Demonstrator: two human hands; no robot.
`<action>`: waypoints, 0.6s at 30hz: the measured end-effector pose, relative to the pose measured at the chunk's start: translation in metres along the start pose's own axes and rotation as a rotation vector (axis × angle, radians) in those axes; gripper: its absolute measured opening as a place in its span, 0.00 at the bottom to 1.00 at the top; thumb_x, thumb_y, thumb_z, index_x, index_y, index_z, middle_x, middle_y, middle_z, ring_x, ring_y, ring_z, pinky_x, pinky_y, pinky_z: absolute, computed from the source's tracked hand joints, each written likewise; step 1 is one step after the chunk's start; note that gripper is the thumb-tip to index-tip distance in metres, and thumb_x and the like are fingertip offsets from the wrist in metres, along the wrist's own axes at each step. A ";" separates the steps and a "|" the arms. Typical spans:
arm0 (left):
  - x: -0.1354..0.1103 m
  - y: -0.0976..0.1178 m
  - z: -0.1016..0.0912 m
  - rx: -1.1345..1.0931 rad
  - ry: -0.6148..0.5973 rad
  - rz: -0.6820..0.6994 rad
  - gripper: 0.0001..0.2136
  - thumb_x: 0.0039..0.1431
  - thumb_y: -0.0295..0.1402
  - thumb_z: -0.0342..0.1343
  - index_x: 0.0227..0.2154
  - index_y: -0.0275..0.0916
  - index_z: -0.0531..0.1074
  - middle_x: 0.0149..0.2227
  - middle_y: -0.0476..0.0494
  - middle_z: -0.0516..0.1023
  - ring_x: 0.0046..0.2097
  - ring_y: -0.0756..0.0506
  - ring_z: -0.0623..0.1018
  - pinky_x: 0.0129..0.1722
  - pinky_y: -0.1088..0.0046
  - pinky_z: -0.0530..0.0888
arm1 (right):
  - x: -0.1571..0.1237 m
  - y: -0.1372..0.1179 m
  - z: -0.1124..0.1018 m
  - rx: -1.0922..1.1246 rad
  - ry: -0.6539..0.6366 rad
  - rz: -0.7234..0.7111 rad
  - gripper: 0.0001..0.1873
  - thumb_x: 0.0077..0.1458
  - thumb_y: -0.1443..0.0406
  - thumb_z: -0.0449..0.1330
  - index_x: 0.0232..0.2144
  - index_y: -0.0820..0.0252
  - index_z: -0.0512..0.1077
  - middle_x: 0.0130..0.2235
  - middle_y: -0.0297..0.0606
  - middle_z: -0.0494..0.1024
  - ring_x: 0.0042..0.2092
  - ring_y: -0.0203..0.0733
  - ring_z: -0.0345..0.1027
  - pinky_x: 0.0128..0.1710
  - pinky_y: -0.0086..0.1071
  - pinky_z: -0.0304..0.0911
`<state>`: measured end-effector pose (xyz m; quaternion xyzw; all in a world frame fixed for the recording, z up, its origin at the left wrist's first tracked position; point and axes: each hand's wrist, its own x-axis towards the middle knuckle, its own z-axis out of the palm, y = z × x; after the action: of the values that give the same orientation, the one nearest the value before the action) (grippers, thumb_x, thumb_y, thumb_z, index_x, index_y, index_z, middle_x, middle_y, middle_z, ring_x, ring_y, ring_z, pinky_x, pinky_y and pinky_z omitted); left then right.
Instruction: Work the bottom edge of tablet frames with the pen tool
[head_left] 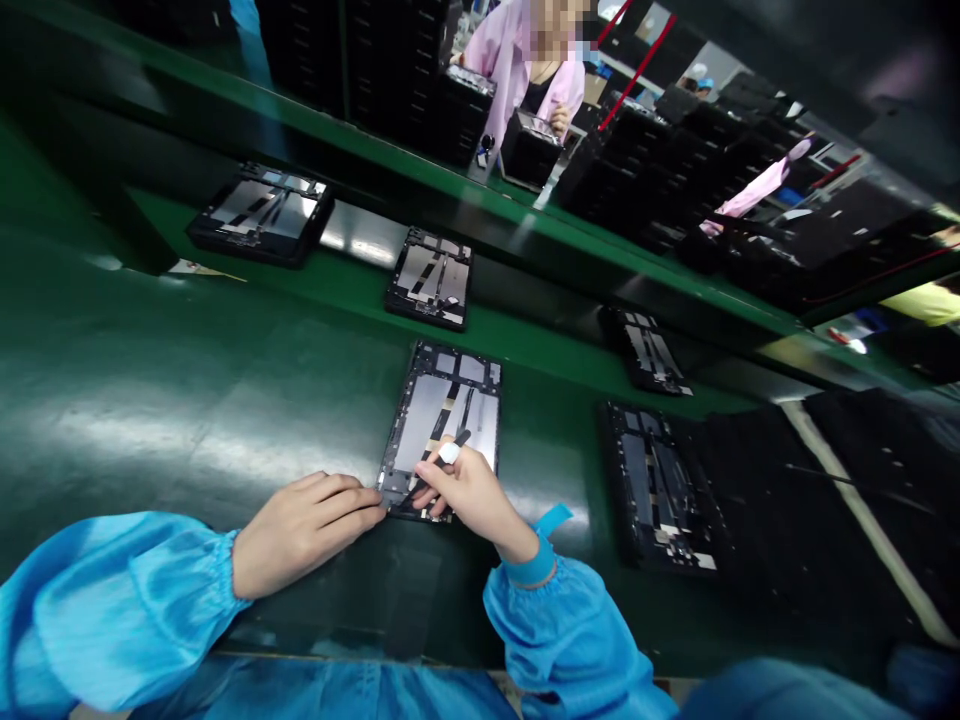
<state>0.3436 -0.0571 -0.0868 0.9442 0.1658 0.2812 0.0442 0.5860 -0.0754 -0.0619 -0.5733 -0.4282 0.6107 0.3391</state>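
An opened tablet [484, 415] lies on the green bench in front of me, its silver battery area and dark flex cables exposed. My left hand [304, 530] rests flat to the left of it, fingers stretched out, the fingertips touching its lower left corner. My right hand [469, 490] is closed around a slim black tool [463, 438], held like a pen over the lower edge of the tablet. Whether it is tweezers or a spudger I cannot tell. A white cover [449, 453] sits on one right finger. The tool's tip is partly hidden near the lower edge.
More opened tablets sit on the bench: one stack [262, 215] at the back left, one pile [431, 280] behind mine, one tablet [649, 350] and another [660, 490] to the right. Black trays [810, 520] fill the right side. A person in pink [517, 70] works beyond the shelf.
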 end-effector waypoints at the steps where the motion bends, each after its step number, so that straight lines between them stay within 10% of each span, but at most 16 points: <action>1: -0.001 0.000 0.001 0.001 0.003 -0.008 0.13 0.75 0.26 0.43 0.49 0.38 0.73 0.46 0.46 0.81 0.47 0.46 0.76 0.46 0.69 0.70 | 0.000 0.000 0.000 -0.002 -0.007 -0.002 0.23 0.50 0.48 0.68 0.31 0.58 0.67 0.22 0.32 0.77 0.26 0.43 0.80 0.18 0.23 0.69; 18: -0.014 -0.001 0.009 0.032 -0.046 -0.040 0.15 0.73 0.26 0.44 0.52 0.43 0.73 0.48 0.47 0.80 0.50 0.46 0.75 0.49 0.70 0.70 | 0.004 -0.005 -0.001 -0.009 -0.069 0.029 0.23 0.51 0.47 0.68 0.30 0.59 0.68 0.21 0.31 0.77 0.27 0.43 0.80 0.18 0.23 0.69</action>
<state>0.3374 -0.0608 -0.1013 0.9475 0.1881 0.2556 0.0385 0.5857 -0.0701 -0.0587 -0.5595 -0.4341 0.6330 0.3128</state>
